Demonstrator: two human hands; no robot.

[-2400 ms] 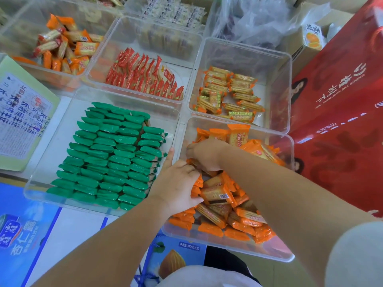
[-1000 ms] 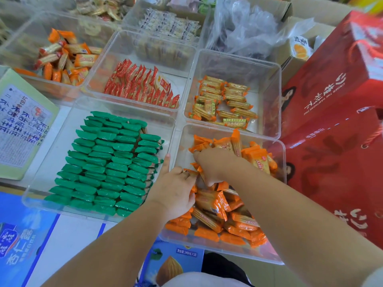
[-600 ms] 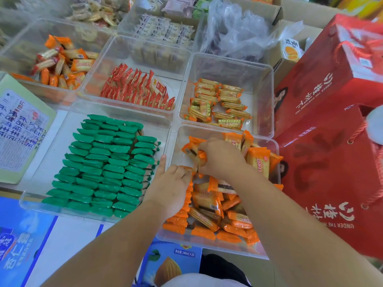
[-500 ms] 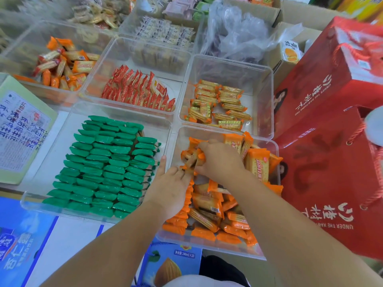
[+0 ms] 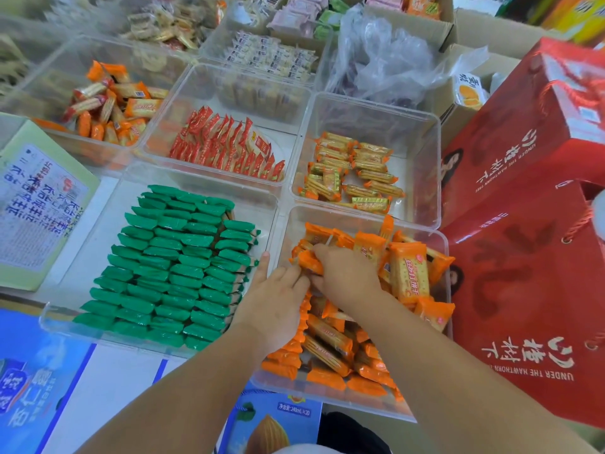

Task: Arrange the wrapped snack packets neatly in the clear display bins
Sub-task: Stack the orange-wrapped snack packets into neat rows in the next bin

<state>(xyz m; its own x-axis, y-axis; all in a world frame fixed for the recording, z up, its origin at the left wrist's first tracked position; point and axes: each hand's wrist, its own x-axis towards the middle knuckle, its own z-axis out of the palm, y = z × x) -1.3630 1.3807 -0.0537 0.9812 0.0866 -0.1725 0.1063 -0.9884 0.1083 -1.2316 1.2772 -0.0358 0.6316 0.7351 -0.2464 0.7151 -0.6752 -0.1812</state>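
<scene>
Both my hands are inside the near right clear bin (image 5: 360, 221), which holds a heap of orange snack packets (image 5: 407, 273). My right hand (image 5: 347, 276) grips a small bunch of orange packets (image 5: 306, 258) at the bin's far left corner. My left hand (image 5: 278, 296) lies along the bin's left wall with its thumb sticking up over the rim; its fingertips press against the same bunch. Packets along the left wall stand in a tidy row (image 5: 284, 358); the others lie loose.
A clear bin of stacked green packets (image 5: 176, 267) sits to the left. Behind are bins of red packets (image 5: 226, 145), gold-orange packets (image 5: 353, 172) and mixed orange packets (image 5: 111, 109). Red gift boxes (image 5: 530, 224) stand close on the right. Blue cartons (image 5: 29, 381) lie below.
My right hand has pushed further toward the bin's far left corner with its bunch of packets. My left hand has stayed along the left wall. The camera has tilted up slightly.
</scene>
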